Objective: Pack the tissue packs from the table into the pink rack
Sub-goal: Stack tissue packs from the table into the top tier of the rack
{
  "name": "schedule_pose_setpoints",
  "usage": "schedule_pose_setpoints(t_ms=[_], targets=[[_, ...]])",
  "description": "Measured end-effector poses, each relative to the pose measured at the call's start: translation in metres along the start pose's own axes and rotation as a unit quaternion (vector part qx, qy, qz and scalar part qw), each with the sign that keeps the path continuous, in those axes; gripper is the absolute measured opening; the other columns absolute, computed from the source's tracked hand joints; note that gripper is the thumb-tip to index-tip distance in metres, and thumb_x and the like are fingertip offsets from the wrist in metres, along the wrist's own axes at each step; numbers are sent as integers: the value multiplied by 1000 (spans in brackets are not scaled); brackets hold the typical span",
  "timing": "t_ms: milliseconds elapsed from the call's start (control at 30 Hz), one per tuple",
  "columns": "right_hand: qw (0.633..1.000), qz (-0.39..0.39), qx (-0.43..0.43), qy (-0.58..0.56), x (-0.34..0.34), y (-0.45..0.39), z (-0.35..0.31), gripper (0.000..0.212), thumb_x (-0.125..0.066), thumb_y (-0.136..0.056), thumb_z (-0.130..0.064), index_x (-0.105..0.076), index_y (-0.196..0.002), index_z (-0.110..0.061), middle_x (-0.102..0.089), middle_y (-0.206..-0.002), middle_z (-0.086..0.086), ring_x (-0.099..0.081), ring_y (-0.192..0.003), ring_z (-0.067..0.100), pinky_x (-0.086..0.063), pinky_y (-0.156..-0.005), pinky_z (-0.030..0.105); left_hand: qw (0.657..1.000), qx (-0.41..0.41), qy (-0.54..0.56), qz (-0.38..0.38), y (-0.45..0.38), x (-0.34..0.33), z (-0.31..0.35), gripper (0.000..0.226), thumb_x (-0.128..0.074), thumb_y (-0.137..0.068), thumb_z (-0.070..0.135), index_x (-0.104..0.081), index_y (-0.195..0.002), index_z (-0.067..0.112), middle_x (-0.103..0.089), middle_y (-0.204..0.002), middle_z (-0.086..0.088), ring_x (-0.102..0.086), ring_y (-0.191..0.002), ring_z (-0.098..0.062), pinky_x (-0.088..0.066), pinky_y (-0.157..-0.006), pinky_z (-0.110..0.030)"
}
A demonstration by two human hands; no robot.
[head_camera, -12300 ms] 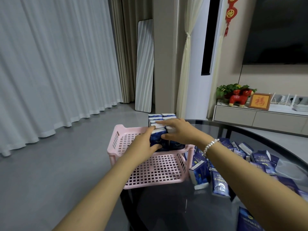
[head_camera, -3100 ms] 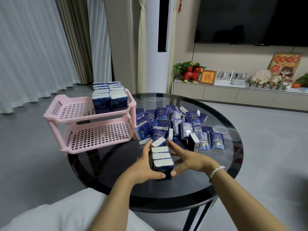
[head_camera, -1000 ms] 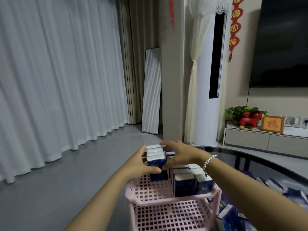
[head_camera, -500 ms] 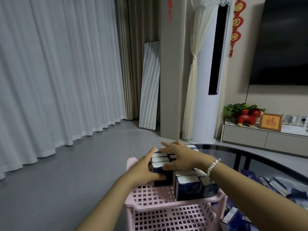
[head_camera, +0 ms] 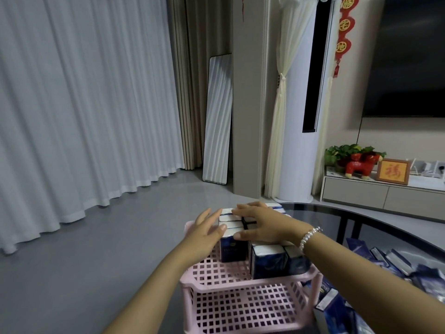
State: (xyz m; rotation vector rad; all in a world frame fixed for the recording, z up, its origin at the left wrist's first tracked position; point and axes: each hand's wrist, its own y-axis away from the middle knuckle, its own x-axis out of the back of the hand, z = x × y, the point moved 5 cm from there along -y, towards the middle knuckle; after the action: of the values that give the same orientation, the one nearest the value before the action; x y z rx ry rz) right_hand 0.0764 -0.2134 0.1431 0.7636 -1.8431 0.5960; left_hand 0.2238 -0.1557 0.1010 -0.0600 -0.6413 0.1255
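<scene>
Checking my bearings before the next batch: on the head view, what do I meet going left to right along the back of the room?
White curtains → leaning mirror → white tower unit → red figurine → framed picture.

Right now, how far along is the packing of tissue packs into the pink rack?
Partly done. Several tissue packs stand on the pink rack's top shelf. Both hands, left hand and right hand, rest on a stack there. Its lower shelf looks empty; loose packs remain on the table.

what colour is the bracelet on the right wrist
The bracelet is white, made of pearl-like beads; it shows in the head view, the only view.
</scene>
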Motion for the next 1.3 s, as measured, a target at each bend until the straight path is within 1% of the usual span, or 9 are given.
schedule_pose_setpoints(t_ms=[167,400,500,600,767,867,1000,1167,1300], targets=[[996,30,-9,-79,4,4,-1,65,-68,-80,-43,-42,-139,-32,-29,-152,-8,-22,-141,13,-22,-115,33,998,6,-7,60,9,-3,1,50,-43,-94,52,-29,-142,48,0,-157,21,-14,-146,-17,-26,-116,-47],[997,30,-15,-69,0,10,-3,64,-71,-77,-39,-48,-136,-29,-33,-151,-6,-27,-139,12,-24,-115,34,999,11,-14,51,23,-10,16,51,-41,-98,43,-27,-147,39,-4,-158,13,-23,-142,-13,-25,-113,-34],[995,50,-9,-91,3,16,-4,58,-70,-79,-38,-50,-133,-28,-36,-149,-7,-30,-138,12,-26,-114,33,998,3,-22,67,26,-8,21,49,-40,-98,43,-28,-146,38,-9,-158,12,-21,-143,-12,-24,-115,-34],[992,74,7,-104,6,25,-6,52,-69,-81,-33,-55,-130,-24,-42,-145,-5,-36,-135,10,-27,-110,26,997,-17,-28,73,32,-12,29,47,-41,-100,37,-32,-146,32,-14,-156,11,-25,-136,-5,-22,-112,-25],[985,133,4,-113,7,48,-6,42,-66,-83,-31,-60,-125,-26,-49,-137,-9,-37,-130,6,-29,-106,22,994,-32,-17,99,44,-25,36,45,-45,-99,30,-39,-143,25,-21,-154,6,-25,-140,-11,-20,-108,-19],[979,174,12,-108,12,71,-8,34,-64,-84,-33,-63,-118,-32,-53,-127,-19,-35,-126,1,-32,-107,28,986,-56,-33,155,56,-28,46,41,-47,-98,30,-46,-138,28,-28,-151,9,-26,-140,-11,-21,-115,-27],[966,223,23,-127,19,110,-9,29,-64,-86,-30,-63,-115,-32,-49,-106,-34,-35,-121,-1,-32,-102,22,976,-100,-55,187,78,-41,66,37,-48,-97,29,-50,-134,29,-33,-146,12,-26,-138,-11,-21,-117,-34],[958,262,-2,-115,16,161,7,26,-62,-87,-29,-65,-112,-30,-52,-100,-31,-35,-112,-2,-29,-82,6,973,-137,-30,183,102,-76,89,31,-48,-96,30,-57,-126,27,-43,-137,12,-32,-131,-8,-26,-112,-30],[955,269,-45,-113,3,195,33,25,-62,-87,-30,-65,-112,-31,-53,-98,-28,-36,-107,1,-29,-78,7,973,-156,-3,171,111,-111,98,34,-47,-90,36,-63,-117,25,-53,-124,9,-47,-120,-9,-36,-108,-36]])
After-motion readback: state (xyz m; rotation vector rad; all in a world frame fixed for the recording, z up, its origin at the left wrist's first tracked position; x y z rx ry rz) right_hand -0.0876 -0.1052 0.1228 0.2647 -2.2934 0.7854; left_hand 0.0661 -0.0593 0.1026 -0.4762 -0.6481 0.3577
